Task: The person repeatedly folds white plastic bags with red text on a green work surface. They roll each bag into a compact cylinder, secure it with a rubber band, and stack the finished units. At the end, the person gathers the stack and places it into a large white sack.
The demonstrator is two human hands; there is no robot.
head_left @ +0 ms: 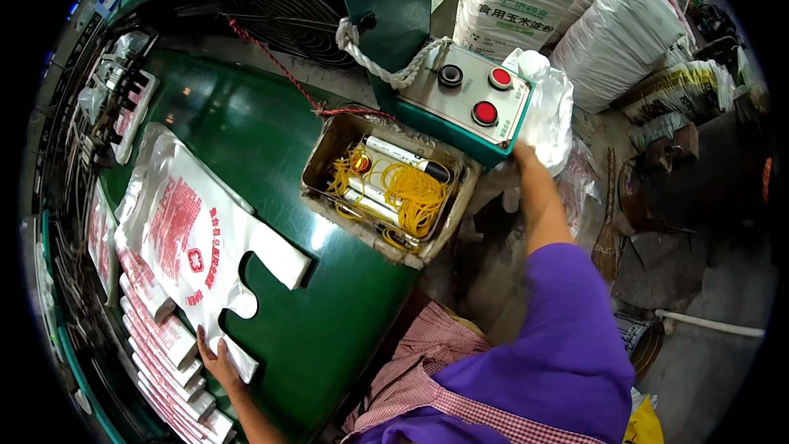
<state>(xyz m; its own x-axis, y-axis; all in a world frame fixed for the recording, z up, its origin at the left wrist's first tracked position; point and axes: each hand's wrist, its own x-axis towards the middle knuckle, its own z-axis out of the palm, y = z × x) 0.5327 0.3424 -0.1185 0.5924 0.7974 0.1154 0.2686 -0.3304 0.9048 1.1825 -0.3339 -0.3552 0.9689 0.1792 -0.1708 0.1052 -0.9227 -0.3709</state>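
A big green table (pixel 337 312) fills the left and middle. The white bag (pixel 218 214) with red print lies on it at left, by folded bags (pixel 168 362) at lower left. A brown box (pixel 462 201) (curly yellow bands (pixel 415 197) inside) sits mid-picture, a button box (pixel 460 100) above right. The left hand (pixel 219 364), fingers spread, touches the bag's low end. The right hand (pixel 522 152) is mostly hidden; I can't tell its grip.
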